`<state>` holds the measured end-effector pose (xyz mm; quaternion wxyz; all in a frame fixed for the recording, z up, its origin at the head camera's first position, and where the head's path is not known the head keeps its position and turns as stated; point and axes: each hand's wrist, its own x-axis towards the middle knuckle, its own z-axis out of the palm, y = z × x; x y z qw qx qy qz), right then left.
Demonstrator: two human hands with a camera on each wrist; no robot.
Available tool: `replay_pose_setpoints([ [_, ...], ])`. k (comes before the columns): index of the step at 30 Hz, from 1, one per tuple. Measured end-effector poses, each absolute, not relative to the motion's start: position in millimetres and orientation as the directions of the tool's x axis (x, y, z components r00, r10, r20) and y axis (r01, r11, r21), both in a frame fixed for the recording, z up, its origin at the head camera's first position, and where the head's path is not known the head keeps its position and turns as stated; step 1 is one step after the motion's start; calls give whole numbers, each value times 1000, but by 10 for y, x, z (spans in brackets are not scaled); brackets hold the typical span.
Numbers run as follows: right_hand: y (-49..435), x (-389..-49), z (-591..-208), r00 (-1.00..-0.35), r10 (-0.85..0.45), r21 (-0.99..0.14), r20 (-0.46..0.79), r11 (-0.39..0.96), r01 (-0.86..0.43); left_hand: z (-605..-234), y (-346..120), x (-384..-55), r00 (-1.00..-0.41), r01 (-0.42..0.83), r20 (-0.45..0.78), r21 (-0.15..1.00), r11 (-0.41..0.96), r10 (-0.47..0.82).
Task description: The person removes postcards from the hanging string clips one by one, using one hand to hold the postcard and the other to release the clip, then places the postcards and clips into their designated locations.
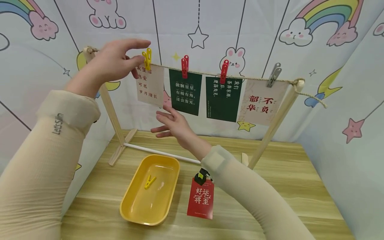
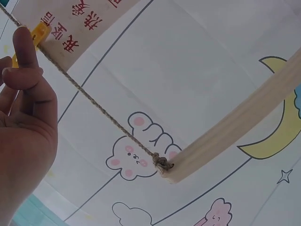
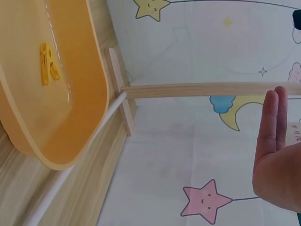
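Observation:
A yellow clothespin [image 1: 147,59] clips a cream card [image 1: 150,86] with red writing to the twine [image 1: 205,72]. My left hand [image 1: 118,61] is at this clothespin, thumb beside it and index finger stretched above it, with a gap between the two fingertips. The left wrist view shows the same clothespin [image 2: 41,34] partly behind the fingers. Just below the card's lower edge is my right hand [image 1: 175,128], its fingers extended and holding nothing. In the right wrist view that hand [image 3: 277,146] has straight fingers side by side.
Red clothespins [image 1: 184,67] hold two green cards [image 1: 185,106], and a grey clothespin [image 1: 274,75] holds another cream card [image 1: 261,115]. Wooden posts [image 1: 111,111] support the twine. Below, a yellow tray [image 1: 124,208] contains a yellow clothespin [image 1: 149,182]. A red card [image 1: 200,208] with a black clip [image 1: 200,178] lies right of it.

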<state>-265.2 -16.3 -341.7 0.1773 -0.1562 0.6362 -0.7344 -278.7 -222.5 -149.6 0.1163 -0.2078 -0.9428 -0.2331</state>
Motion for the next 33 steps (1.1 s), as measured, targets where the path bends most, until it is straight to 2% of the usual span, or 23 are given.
replay_pose_setpoints([
  [18,-335,-2712,-3435,-927,-373,-981,39,-191,36,-1451,-2165,-2818,-874,479,300,391,786,383],
  [33,-357,-2745,-3462,-931,-358,-978,74,-208,2,-1433,-2208,-2811,-868,484,325,388,784,375],
])
